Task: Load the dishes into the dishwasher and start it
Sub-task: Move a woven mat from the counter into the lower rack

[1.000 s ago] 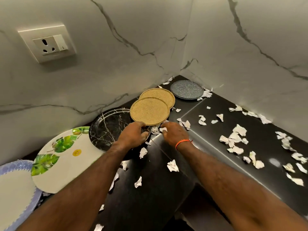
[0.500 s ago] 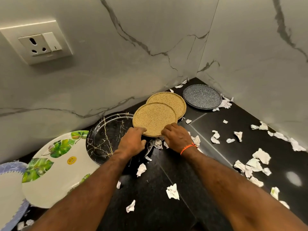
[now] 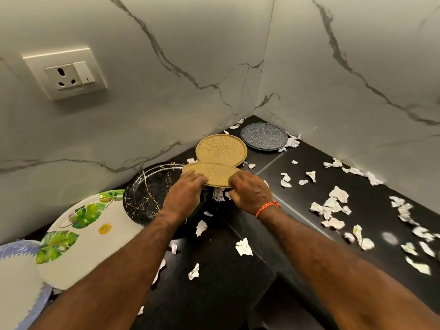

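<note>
A speckled tan plate (image 3: pixel 212 172) is lifted and tilted above the black counter (image 3: pixel 214 282). My left hand (image 3: pixel 184 195) grips its near left edge and my right hand (image 3: pixel 250 192) grips its near right edge. A second tan plate (image 3: pixel 221 147) lies flat just behind it. To the left sits a black plate with gold veins (image 3: pixel 147 194), partly under my left hand. A grey speckled plate (image 3: pixel 264 135) rests in the corner. A white plate with green leaves (image 3: pixel 81 236) and a blue-rimmed plate (image 3: pixel 14 277) lie at the left.
Torn white paper scraps (image 3: pixel 333 206) are scattered over the counter, thickest on the right. Marble walls (image 3: pixel 166 79) meet in a corner behind the plates. A wall socket (image 3: pixel 69 75) is at upper left. The counter's inner edge drops away at bottom centre.
Both hands closed on the near tan plate and raised its front edge off the counter, so it now tilts; earlier it lay flat.
</note>
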Demonstrator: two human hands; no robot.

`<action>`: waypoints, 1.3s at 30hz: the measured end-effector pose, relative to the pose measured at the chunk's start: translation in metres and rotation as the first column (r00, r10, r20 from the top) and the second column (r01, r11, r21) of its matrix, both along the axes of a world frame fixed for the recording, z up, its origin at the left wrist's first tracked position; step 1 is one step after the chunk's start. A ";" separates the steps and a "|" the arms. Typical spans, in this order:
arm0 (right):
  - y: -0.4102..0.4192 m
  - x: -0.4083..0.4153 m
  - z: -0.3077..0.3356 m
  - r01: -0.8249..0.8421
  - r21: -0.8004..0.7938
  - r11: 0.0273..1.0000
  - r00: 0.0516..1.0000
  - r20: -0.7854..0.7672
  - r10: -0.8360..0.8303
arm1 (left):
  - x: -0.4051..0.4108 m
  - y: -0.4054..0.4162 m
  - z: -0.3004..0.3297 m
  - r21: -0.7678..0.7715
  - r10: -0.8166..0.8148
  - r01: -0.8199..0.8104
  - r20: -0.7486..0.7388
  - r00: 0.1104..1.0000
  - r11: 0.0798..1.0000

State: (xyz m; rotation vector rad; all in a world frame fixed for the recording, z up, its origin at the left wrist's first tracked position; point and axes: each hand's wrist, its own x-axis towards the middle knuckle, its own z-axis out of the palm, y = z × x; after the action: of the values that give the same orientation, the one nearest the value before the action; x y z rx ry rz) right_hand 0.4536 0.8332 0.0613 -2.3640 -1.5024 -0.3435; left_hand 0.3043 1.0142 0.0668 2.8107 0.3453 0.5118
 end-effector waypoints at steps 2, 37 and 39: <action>-0.020 -0.013 0.001 0.083 -0.016 0.996 0.996 -0.025 -0.084 | -0.010 -0.007 0.001 0.014 -0.073 0.073 0.061 0.995 0.997; -0.486 -0.302 -0.011 0.865 0.038 0.500 0.496 -0.206 -0.844 | -0.054 -0.417 0.014 0.151 -0.916 0.911 0.189 0.354 0.384; -0.508 -0.329 -0.012 0.886 0.046 0.461 0.459 -0.214 -0.862 | -0.072 -0.451 0.013 0.167 -0.939 0.933 0.190 0.287 0.319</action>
State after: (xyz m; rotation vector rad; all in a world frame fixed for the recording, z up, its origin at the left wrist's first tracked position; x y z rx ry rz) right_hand 0.1251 0.3256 0.0493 -2.7475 -0.0019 -0.4443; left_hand 0.2324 0.5629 0.0798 2.2914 -1.3556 0.5252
